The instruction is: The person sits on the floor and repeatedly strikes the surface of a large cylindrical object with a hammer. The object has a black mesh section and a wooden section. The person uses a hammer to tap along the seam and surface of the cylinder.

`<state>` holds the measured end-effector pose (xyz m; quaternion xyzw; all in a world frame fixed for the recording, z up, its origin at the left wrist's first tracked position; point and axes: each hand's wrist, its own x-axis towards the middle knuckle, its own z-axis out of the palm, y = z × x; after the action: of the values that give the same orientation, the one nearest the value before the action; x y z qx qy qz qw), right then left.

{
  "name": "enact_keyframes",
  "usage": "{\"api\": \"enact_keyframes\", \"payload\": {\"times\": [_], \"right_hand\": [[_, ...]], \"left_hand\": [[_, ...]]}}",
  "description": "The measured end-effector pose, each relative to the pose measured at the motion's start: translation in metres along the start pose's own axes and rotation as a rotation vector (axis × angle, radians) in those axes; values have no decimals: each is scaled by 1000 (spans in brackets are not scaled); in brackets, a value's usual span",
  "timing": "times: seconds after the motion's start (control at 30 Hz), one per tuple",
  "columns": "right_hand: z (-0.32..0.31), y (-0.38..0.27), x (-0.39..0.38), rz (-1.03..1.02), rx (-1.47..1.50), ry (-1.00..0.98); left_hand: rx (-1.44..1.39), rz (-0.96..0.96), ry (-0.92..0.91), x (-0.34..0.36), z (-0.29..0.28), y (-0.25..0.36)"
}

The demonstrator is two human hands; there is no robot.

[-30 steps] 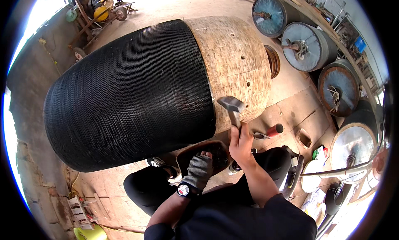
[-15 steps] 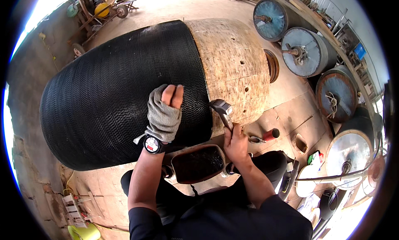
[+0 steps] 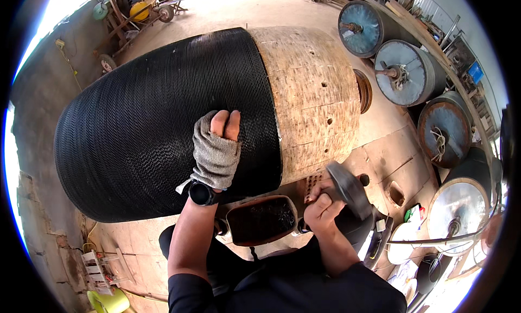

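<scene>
A large barrel lies across the view, ridged black covering (image 3: pixel 135 123) on its left part and pale, rough wood-like surface with holes (image 3: pixel 306 96) on its right. My left hand (image 3: pixel 214 150), in a grey fingerless glove with a watch at the wrist, rests on the black covering near its boundary, fingers curled together; what they hold, if anything, I cannot make out. My right hand (image 3: pixel 325 207) grips a hammer (image 3: pixel 350 191), blurred, below the pale part. Beneath the barrel, between my legs, is a dark rectangular tray (image 3: pixel 260 219).
Several large metal drums (image 3: pixel 399 74) line the right side behind a long rail. A wheeled yellow machine (image 3: pixel 140 10) stands at the back left by the grey wall (image 3: pixel 40 107). A small white stool (image 3: pixel 99 269) is at lower left, with a yellow-green container (image 3: pixel 106 302).
My left hand rose from over the tray onto the black covering, then stayed. My right hand has swung the hammer right and down, away from the boundary between black and pale surfaces.
</scene>
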<state>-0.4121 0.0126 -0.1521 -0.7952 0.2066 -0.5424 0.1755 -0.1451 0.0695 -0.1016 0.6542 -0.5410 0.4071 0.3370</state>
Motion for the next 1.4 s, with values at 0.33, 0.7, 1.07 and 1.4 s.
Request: {"api": "enact_keyframes", "payload": {"times": [0.33,0.7,1.07,1.4], "right_hand": [[-4,-11,6,115,275,137],[-9,-1,7,-10,-172,-107],[0,-1,2,128,-374,-182],[11,7,7,379,-368,-319]], "left_hand": [[100,-29,-21,3,2,-1],[123,-54,-53,3,3,-3],[120,-82,-88,4,1,-2],[156,-81,-98,4,-1,0]]}}
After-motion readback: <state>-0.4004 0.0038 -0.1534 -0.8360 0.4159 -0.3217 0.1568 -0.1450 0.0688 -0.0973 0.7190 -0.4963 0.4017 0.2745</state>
